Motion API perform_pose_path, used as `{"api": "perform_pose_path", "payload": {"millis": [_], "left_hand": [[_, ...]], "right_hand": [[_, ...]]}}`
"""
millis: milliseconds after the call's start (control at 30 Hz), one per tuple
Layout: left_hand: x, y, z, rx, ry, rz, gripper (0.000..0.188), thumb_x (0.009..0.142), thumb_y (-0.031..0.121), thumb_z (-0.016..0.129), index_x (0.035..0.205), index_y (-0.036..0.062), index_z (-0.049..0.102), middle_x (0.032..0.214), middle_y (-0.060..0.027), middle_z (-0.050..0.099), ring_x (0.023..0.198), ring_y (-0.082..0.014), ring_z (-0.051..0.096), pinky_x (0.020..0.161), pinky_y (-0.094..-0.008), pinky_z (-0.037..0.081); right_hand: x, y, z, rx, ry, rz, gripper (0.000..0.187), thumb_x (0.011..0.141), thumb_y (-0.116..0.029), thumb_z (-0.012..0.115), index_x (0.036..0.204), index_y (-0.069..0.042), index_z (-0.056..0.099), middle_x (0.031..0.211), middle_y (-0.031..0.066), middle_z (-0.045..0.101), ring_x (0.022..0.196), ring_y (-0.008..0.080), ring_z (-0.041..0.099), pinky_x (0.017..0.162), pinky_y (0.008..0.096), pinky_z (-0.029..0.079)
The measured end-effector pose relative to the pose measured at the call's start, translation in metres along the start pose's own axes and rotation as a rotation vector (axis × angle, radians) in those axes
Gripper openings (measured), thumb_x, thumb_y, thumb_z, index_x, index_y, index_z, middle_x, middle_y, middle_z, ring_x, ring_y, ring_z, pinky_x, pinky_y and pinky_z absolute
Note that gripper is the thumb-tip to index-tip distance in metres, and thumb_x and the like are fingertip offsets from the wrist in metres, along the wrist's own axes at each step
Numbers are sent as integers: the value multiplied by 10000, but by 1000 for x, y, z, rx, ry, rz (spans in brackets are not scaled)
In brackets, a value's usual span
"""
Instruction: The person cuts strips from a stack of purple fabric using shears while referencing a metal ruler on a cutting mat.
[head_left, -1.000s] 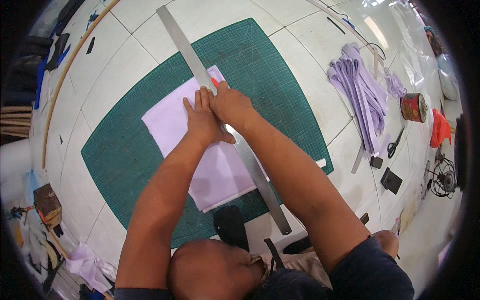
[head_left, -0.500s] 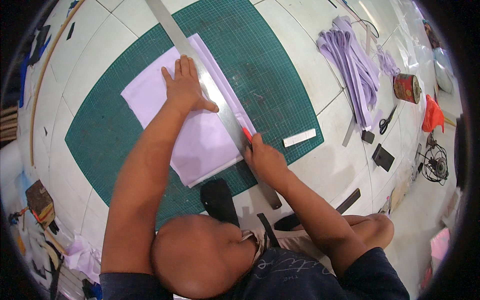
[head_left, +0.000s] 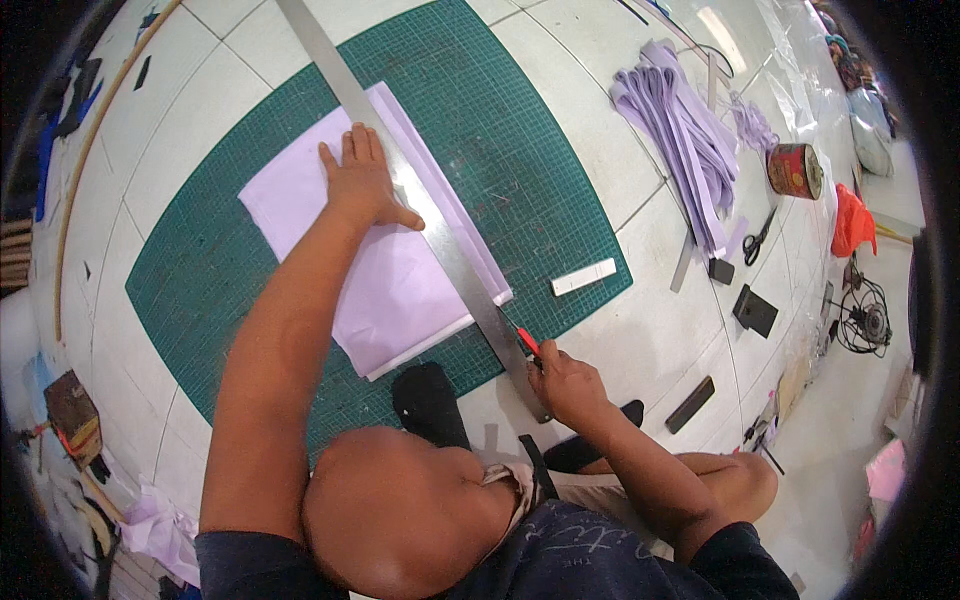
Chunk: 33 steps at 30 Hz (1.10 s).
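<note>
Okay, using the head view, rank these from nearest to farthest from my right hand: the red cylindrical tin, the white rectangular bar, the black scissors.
1. White rectangular bar: on the green gridded mat, ahead of your right hand.
2. Black scissors: ahead and right, off the mat.
3. Red cylindrical tin: beyond the scissors.

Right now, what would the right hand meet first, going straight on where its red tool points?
Likely the lilac cloth, at its corner beside the metal ruler, though depth is unclear and the ruler could come first.
</note>
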<state>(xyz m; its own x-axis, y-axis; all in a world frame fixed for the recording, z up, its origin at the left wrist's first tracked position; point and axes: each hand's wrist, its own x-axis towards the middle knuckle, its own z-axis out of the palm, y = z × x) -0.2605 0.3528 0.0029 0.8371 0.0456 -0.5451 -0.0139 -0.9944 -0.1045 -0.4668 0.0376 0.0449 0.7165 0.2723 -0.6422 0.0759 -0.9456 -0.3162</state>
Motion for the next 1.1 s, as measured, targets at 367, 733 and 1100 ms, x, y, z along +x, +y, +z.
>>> {"api": "perform_pose_path", "payload": {"millis": [367, 733, 1100], "left_hand": [[-8, -11, 11, -81, 123, 14, 1554, 432, 701, 867, 1570, -28, 101, 1624, -253, 165, 1516, -385, 189, 1185, -644, 100], [-6, -1, 1, -24, 116, 25, 1490, 403, 677, 890, 1604, 198, 148, 1588, -294, 213, 1486, -431, 241, 1166, -672, 125], [-1, 3, 2, -20, 83, 14, 1500, 403, 684, 892, 1609, 227, 129, 1596, -295, 187, 1492, -435, 236, 1168, -660, 140]], "right_hand": [[55, -50, -66, 110, 123, -28, 334, 1009, -335, 507, 1094, -25, 415, 744, 255, 671, 706, 468, 670, 635, 563, 531], [175, -115, -45, 157, 347, -138, 304, 990, -326, 522, 1044, -39, 436, 857, 248, 691, 768, 447, 697, 676, 559, 558], [183, -110, -38, 155, 309, -137, 308, 981, -325, 531, 1052, -36, 450, 877, 266, 689, 798, 446, 700, 712, 548, 564]]}}
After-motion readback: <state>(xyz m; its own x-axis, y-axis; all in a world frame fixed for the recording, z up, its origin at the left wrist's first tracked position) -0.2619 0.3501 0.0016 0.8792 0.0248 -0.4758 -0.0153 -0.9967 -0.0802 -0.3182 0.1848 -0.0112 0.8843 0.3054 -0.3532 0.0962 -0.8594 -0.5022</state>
